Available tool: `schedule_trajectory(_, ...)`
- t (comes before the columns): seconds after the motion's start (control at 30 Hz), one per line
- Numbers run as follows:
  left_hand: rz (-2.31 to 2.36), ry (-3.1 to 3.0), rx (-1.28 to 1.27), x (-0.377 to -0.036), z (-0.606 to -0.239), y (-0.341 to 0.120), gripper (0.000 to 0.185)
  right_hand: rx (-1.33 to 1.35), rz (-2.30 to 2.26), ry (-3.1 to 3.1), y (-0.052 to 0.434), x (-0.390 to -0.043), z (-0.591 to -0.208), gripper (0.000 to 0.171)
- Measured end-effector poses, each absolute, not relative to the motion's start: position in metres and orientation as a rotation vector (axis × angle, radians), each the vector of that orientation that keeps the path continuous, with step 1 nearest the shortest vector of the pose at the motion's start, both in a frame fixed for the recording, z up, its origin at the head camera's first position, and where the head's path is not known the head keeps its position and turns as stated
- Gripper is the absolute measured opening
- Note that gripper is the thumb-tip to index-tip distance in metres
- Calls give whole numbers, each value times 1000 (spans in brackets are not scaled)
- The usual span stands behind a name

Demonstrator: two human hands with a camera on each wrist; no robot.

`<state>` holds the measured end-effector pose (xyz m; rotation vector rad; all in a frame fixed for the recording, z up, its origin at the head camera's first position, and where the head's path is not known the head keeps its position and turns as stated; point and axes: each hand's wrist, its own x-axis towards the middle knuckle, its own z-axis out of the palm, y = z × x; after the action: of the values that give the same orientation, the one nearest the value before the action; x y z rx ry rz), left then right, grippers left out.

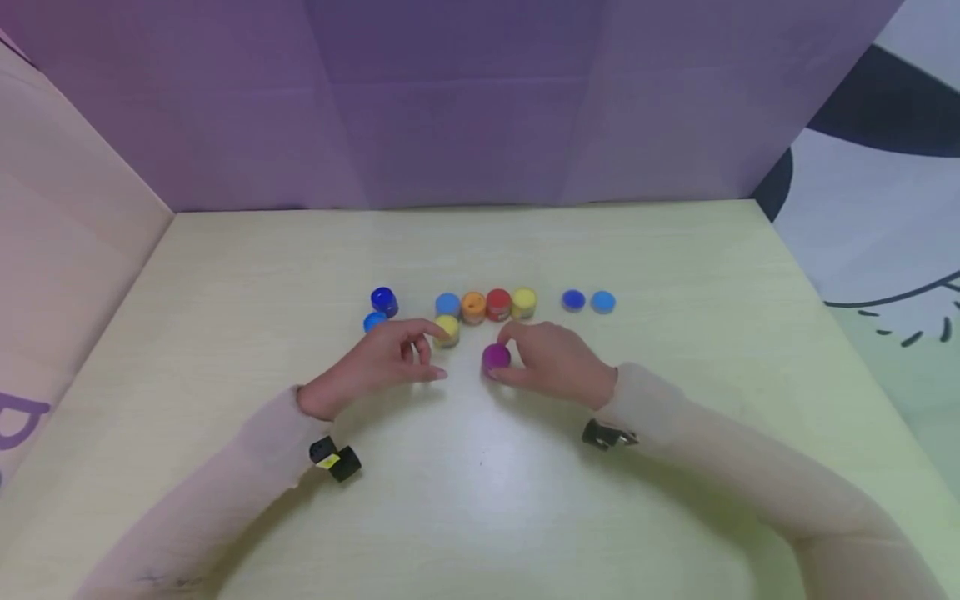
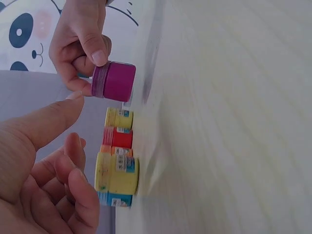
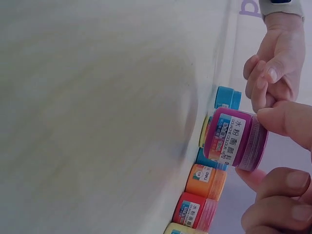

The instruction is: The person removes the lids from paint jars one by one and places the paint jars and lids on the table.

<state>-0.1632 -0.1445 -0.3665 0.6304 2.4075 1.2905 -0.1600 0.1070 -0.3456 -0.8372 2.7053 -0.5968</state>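
Your right hand (image 1: 555, 362) pinches the purple pot (image 1: 496, 359) with its fingers, nearer you than the row of four pots (image 1: 498, 303). Your left hand (image 1: 378, 358) has loose, bent fingers holding nothing. The setting out looks part done; the purple pot seems left to place.

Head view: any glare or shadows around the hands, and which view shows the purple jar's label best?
Head view: pale glare on the table, soft shadows beside the left sleeve and right sleeve, no label readable on the purple jar; left wrist view: only its plain side; right wrist view: best, the label's large characters clear, finest print unreadable.
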Motion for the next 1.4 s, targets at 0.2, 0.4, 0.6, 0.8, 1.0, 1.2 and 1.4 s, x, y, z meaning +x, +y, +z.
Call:
schedule_trajectory(0.2,1283,2386,648,-160,-370,-133,44,-886,-618,2707,108,-156,-347,31)
schedule_trajectory(0.4,1252,2338,619,-157,-377,-123,44,-880,-625,2694,108,-153,-348,31)
schedule_trajectory(0.6,1285,2284,670,-155,-382,-112,42,-903,-639,2676,108,-150,-348,31)
schedule_trajectory(0.8,1286,2266,730,-155,-382,-105,37,-944,-653,2668,108,-145,-347,30)
schedule_trajectory(1.0,1263,2274,746,-153,-380,-99,34,-944,-641,2653,109,-144,-347,31)
schedule_trajectory(1.2,1220,2295,734,-152,-380,-95,36,-944,-622,2632,109,-143,-347,32)
schedule_trajectory(1.4,1193,2298,761,-153,-382,-93,34,-984,-612,2633,110,-142,-348,32)
